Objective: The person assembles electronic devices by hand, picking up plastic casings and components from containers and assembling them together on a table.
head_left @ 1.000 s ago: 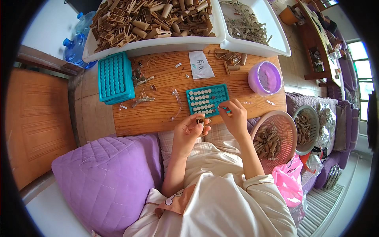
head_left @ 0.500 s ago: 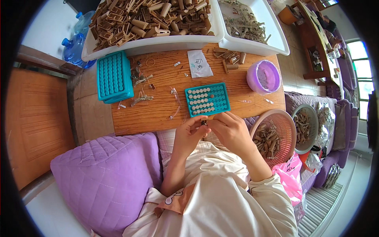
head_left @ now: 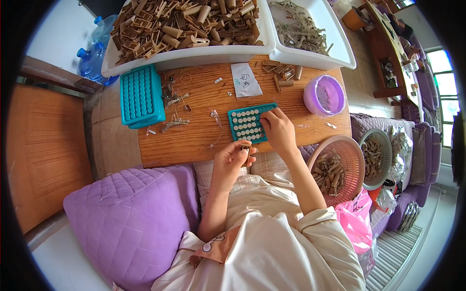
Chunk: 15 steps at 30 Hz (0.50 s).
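left hand: (head_left: pixel 228 161) closed, gripping a brown case (head_left: pixel 245 155) between thumb and fingers, just off the table's near edge
right hand: (head_left: pixel 280 131) fingers bent, tips down at the tray's right side; can't tell if they pinch anything
tray: (head_left: pixel 268 107) teal, flat near the table's near edge, right of its middle; pale discs (head_left: pixel 240 120) in rows over its left part, right part partly behind the hand
paper: (head_left: pixel 246 81) white slip behind the tray, toward the table's far edge; large dark handwritten marks, smaller greenish ones beside them
tray stack: (head_left: pixel 141 97) teal, at the table's left edge
loose bits: (head_left: pixel 175 121) small clear and metal parts, right of the stack
tub: (head_left: pixel 310 109) purple, by the table's right edge
spare cases: (head_left: pixel 285 83) small brown group near the far right corner
bins: two, white, at the far edge; left one (head_left: pixel 184 57) heaped with brown pieces, right one (head_left: pixel 340 57) holding clear parts
baskets: pink (head_left: pixel 361 165) and grey (head_left: pixel 387 167), off the near right corner, brown pieces in both
bag: (head_left: pixel 356 224) pink plastic, below the pink basket; dark print, too creased to read
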Motion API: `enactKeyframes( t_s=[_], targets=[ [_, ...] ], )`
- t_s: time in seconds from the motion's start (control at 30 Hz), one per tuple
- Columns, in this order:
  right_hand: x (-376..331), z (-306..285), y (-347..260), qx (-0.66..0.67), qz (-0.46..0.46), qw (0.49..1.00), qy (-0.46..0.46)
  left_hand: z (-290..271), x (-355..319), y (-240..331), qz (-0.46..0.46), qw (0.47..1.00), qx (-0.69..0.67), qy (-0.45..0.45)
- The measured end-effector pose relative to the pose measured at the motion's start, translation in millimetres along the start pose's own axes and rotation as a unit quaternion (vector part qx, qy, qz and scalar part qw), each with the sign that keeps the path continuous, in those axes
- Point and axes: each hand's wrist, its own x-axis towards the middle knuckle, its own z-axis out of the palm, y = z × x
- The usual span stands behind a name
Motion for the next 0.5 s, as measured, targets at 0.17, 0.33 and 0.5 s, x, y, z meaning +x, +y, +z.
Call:
enactKeyframes(
  t_s=[0.17,0.33,0.5],
  targets=[
    [-4.7,-29.5,-32.1,0.182,0.011,0.979,0.087,2.1,-4.1,1.5,0.01,1.0,0.007,0.001],
    [-32.2,-40.8,-63.9,0.225,-0.089,0.967,0.083,3.1,-9.2,0.3,0.03,0.996,-0.069,-0.044],
    [-37.6,-36.6,-61.5,0.214,-0.129,0.966,0.069,5.6,-10.4,2.6,0.02,0.998,-0.048,-0.028]
  ],
)
